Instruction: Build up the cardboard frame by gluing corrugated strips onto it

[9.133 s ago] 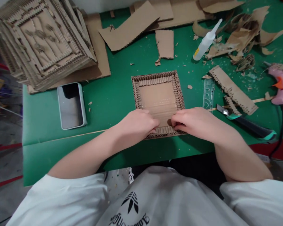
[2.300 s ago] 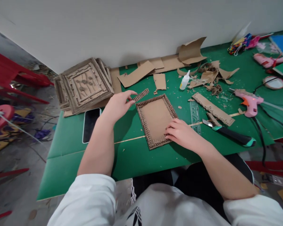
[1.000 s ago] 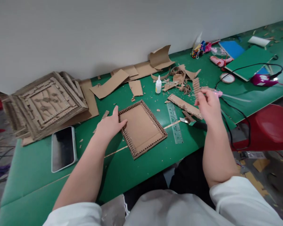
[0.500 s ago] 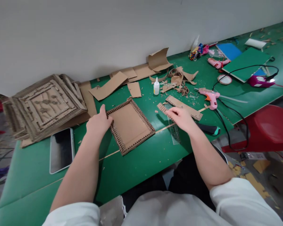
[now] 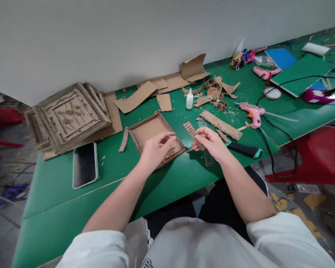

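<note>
My right hand (image 5: pixel 209 142) pinches a short corrugated cardboard strip (image 5: pixel 190 130) above the clear ruler (image 5: pixel 209 158). Over the near right part of a square cardboard tray (image 5: pixel 145 132) hovers my left hand (image 5: pixel 158 147), fingers loosely bent, thumb a little apart, nothing visible in them. Ridged corrugated strips line the tray's edges. Another corrugated strip (image 5: pixel 124 140) lies just left of the tray. Close to my right hand are a longer cardboard strip (image 5: pixel 222 124) and a utility knife (image 5: pixel 244 149) with a black and teal handle.
Stacked cardboard panels (image 5: pixel 72 115) and a phone (image 5: pixel 85 165) lie at left. Beyond the tray stand a white glue bottle (image 5: pixel 189 99) and cardboard scraps (image 5: pixel 214 89). A pink glue gun (image 5: pixel 252 113) with a black cord lies at right, near a red stool (image 5: pixel 321 154).
My left hand has moved right, from the tray's left edge to over its right part. A strip now shows where it was. My right hand keeps its strip, now more upright.
</note>
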Motion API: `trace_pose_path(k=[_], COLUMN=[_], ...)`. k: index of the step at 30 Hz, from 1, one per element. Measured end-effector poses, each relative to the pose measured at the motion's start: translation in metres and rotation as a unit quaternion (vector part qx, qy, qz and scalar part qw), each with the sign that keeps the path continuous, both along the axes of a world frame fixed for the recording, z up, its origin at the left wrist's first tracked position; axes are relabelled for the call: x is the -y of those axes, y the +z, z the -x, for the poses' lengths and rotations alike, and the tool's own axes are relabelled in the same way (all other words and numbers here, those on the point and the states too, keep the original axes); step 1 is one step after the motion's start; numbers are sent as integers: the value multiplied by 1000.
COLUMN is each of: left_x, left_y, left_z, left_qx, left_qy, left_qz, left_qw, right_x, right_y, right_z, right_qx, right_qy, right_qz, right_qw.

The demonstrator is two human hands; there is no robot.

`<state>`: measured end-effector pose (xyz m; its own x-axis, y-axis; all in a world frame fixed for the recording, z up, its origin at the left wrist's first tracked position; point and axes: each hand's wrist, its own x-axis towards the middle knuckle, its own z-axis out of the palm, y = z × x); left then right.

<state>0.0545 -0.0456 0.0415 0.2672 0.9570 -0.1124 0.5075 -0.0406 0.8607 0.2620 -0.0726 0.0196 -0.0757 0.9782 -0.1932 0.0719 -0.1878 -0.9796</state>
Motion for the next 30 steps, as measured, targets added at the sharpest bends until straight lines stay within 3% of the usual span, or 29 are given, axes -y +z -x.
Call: trace_pose_path(k=[2,5,7,9,10,12,15,19,22,24,27,30], left_x=[11,21,25,27,29,31,36,42,47,50,52,53], left_y=[-12,-26,-30,-32,-34,-37,-44,-51,-53,-54,-58,-62], left_z=[-21,-45,-55,-62,-64,-68,-70,-68,-64,-61,-55,-47], left_qx=[122,233,263,266,259,227,145,-59,-214,-253,-261,-259], left_qy=[6,15,20,27,33,45,33,-25,-79,-105,-147,-215], left_qz=[45,67,85,113,128,153,154,31,-110,-162,-253,-332], left_qw=[991,970,961,957,957,961,977,997,967,948,920,881], right_x=[12,31,43,54,59,67,73,71,66,65,68,74], right_y=[2,0,-2,-5,-7,-10,-18,-30,-33,-30,-20,-7], right_z=[4,4,-6,-28,-43,-76,-117,-135,-135,-135,-138,-139], right_qx=[-65,-66,-16,104,189,378,538,607,625,631,609,547], right_qy=[-1,17,14,-30,-73,-119,-42,36,56,65,63,50], right_qz=[26,59,32,-48,-95,-159,-177,-171,-167,-162,-151,-122], right_qw=[998,996,999,993,975,904,823,775,760,756,776,827])
